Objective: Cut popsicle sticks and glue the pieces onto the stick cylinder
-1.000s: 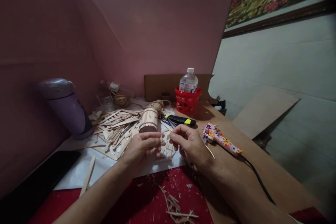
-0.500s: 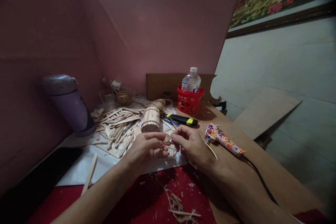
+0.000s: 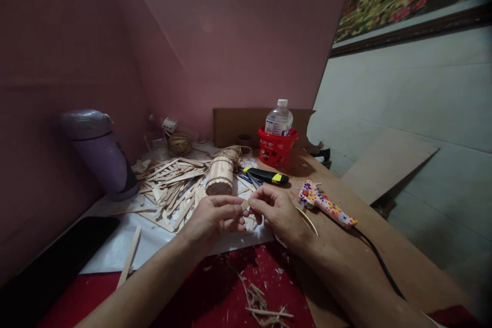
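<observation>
My left hand (image 3: 215, 218) and my right hand (image 3: 277, 215) meet near the middle, over the front of a white sheet. Between their fingertips is a small piece of wood (image 3: 245, 205), pinched from both sides and partly hidden by the fingers. Just behind the hands a small barrel of wooden sticks (image 3: 220, 176) lies tilted, its scalloped end facing me. Loose wooden sticks (image 3: 175, 184) are heaped to its left. A black and yellow cutter (image 3: 266, 175) rests behind my right hand. The floral glue gun (image 3: 326, 205) lies to the right.
A red bucket (image 3: 275, 148) with a clear bottle (image 3: 280, 119) stands at the back. Twine balls (image 3: 180, 144) lie behind the sticks. At left are a purple tumbler (image 3: 103, 161) and a dark flat object (image 3: 57, 261). Scraps litter the red cloth (image 3: 215, 287). A black cord runs down the right side.
The small piece of wood has turned slightly between my fingertips and shows less. Both hands stay close together, and the view has shifted a little.
</observation>
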`<action>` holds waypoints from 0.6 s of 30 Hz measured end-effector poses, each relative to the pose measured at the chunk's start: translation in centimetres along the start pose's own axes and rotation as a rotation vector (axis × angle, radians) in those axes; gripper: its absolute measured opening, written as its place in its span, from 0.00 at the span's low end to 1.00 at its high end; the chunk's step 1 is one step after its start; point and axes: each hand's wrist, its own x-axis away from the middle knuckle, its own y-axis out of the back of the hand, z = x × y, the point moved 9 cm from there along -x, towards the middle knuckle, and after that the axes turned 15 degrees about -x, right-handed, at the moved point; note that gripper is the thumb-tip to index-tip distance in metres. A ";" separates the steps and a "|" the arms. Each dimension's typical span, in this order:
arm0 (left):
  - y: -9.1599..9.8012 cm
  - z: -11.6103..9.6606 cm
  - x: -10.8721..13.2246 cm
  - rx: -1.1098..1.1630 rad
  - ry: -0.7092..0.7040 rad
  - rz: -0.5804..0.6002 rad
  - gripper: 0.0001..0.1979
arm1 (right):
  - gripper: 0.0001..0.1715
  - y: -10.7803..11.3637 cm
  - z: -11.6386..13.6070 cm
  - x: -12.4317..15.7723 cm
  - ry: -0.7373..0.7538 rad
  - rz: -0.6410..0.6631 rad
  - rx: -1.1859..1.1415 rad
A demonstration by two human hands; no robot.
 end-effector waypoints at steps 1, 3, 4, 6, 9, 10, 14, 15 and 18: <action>0.0 0.0 0.0 0.001 0.000 0.000 0.08 | 0.06 0.0 0.0 0.0 0.003 0.004 -0.001; 0.0 0.0 0.0 0.001 -0.002 0.003 0.08 | 0.06 -0.1 -0.1 -0.1 0.009 0.006 -0.005; 0.0 -0.1 -0.1 0.001 -0.003 0.007 0.08 | 0.06 -0.1 -0.1 -0.1 0.011 0.005 -0.007; -0.1 -0.1 -0.1 0.000 -0.004 0.016 0.08 | 0.07 -0.1 -0.1 -0.1 0.011 0.002 -0.014; -0.1 0.0 -0.1 -0.002 -0.004 0.020 0.08 | 0.07 -0.2 -0.1 0.0 -0.008 -0.005 -0.011; -0.1 0.0 -0.1 -0.004 -0.004 0.020 0.08 | 0.08 -0.2 -0.1 0.0 -0.013 -0.008 -0.005; 0.1 0.3 -0.2 -0.026 0.003 -0.006 0.08 | 0.08 -0.4 -0.3 0.1 -0.042 0.009 0.011; 0.2 0.3 -0.2 -0.031 0.007 -0.014 0.08 | 0.09 -0.4 -0.4 0.1 -0.049 0.016 0.009; 0.6 0.6 -0.4 -0.031 0.021 -0.032 0.08 | 0.14 -0.2 -1.1 0.0 -0.085 -0.002 -0.010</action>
